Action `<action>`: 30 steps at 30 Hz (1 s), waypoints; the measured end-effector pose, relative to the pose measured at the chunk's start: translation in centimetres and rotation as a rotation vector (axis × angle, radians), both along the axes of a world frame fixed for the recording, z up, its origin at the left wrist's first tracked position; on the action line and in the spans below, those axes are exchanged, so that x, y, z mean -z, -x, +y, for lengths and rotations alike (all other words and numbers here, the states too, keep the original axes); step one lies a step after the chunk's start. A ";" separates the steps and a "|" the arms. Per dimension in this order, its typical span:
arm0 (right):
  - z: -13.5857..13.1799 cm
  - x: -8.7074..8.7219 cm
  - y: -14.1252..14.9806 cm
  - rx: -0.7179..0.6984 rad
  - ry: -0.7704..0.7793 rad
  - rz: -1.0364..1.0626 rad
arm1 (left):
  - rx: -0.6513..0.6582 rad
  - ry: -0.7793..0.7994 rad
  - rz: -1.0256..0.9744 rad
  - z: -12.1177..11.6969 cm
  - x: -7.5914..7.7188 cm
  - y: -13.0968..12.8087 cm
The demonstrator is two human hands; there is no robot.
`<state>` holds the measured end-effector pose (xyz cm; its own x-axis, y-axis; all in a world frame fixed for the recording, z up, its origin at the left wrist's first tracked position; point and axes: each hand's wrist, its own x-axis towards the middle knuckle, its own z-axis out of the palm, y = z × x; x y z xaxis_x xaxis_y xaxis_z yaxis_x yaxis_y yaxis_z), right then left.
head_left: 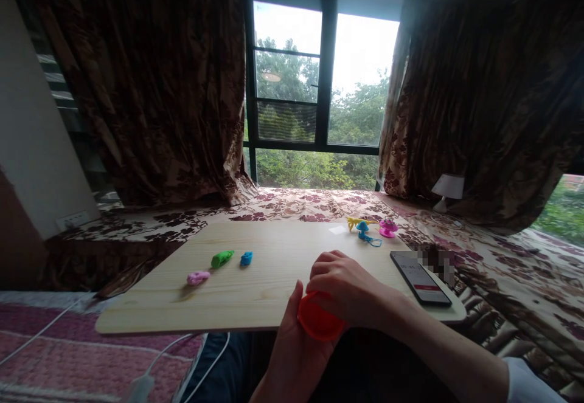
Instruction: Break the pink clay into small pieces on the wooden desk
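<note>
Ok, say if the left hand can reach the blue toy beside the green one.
Probably, once free: the left hand cups the red bowl, but nothing appears to block the blue toy.

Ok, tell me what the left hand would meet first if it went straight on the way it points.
Apparently the bare right hand, which lies over the rounded red plastic-looking container that the left hand cradles. Depth between the hands is hard to judge.

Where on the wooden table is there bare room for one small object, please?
The wooden tabletop is bare between the small blue toy and the right hand at the red container, and behind the green toy. The far right is crowded: yellow toy, blue mushroom toy, pink mushroom toy, with the smartphone nearer, along the right edge.
</note>
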<state>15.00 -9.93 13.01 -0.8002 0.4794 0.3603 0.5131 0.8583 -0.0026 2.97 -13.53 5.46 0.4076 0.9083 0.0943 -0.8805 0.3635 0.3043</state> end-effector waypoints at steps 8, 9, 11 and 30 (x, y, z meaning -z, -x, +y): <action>0.0 -0.6 -0.1 -0.085 0.054 -0.026 | -0.017 0.017 0.068 -0.1 -0.3 -0.1; 0.1 -0.5 -0.1 -0.087 0.058 -0.036 | -0.019 0.024 0.068 0.0 -0.1 -0.1; 0.3 -0.6 -0.3 -0.069 0.069 -0.038 | -0.033 0.043 0.070 0.1 0.2 -0.1; 0.6 -2.5 -0.8 -0.122 0.102 -0.058 | -0.021 0.028 0.278 -0.2 -0.6 -0.1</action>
<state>15.85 -9.30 15.47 -0.8728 0.4093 0.2660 0.4071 0.9110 -0.0660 3.08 -13.75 6.11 0.3949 0.9177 -0.0439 -0.7721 0.3575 0.5254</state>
